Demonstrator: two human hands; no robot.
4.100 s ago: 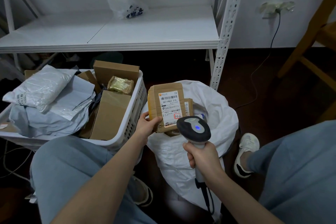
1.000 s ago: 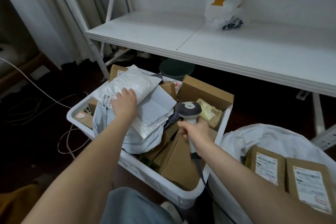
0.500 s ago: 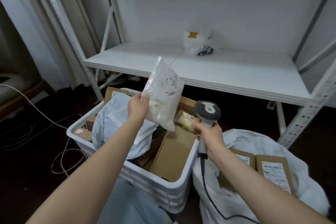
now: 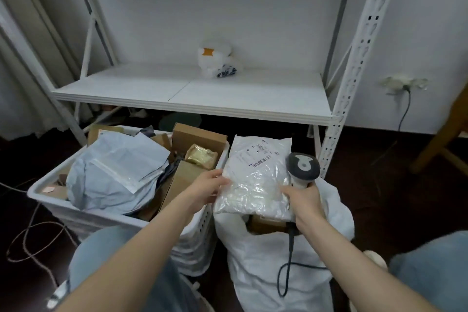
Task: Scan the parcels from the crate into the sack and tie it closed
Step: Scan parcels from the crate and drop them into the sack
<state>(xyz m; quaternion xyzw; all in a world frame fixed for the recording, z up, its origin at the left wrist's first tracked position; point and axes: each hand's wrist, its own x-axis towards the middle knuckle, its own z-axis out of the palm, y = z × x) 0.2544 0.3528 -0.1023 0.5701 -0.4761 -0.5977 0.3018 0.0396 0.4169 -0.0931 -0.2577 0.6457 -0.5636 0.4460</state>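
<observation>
The fingers and thumb of the left hand pinch the left edge of a white crinkled plastic mailer parcel, held label-up over the mouth of the white woven sack. The right hand curls round the handle of a grey-and-white handheld barcode scanner, whose head sits at the parcel's right edge. Its black cable hangs down over the sack. A brown cardboard box lies in the sack under the parcel. Just left of the sack, the white plastic crate holds a pale blue plastic mailer, brown cardboard boxes and a gold-wrapped packet. Farther back, a white metal shelf carries a white plastic bag.
</observation>
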